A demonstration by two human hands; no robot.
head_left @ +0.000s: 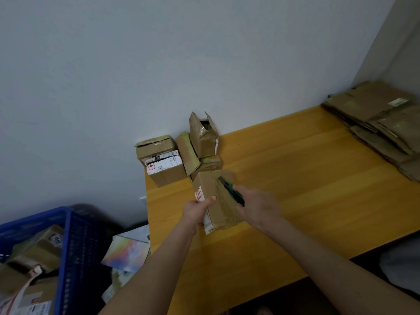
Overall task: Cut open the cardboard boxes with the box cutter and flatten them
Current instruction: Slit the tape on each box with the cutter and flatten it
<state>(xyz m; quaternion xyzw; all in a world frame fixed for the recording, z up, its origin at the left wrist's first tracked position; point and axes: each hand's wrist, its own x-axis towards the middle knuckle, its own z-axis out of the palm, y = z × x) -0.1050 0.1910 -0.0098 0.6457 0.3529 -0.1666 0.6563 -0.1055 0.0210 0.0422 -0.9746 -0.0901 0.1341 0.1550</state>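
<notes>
Gripping the near left edge of a small cardboard box (216,201), the fingers (210,199) of the left hand (196,212) are curling round it, thumb lying on top, steadying it on the wooden worktop (295,178). The right hand (259,206) is closing its fingers (241,209) around the green and black handle of a box cutter (230,190), whose dark tip is pointing away and resting on the taped top of the box. Both bare forearms are reaching forward from the bottom of the view, the right wrist slightly blurred. The box is sitting near the worktop's left edge, bearing a white label with a red mark. Just behind it, against the grey wall (181,64), about five more boxes (179,155) are clustering, one standing upright with its flaps open. A stack of flattened cardboard (377,123) is lying at the far right corner, well apart. Beside the worktop at lower left, one blue plastic crate (75,246) is holding further boxes.
</notes>
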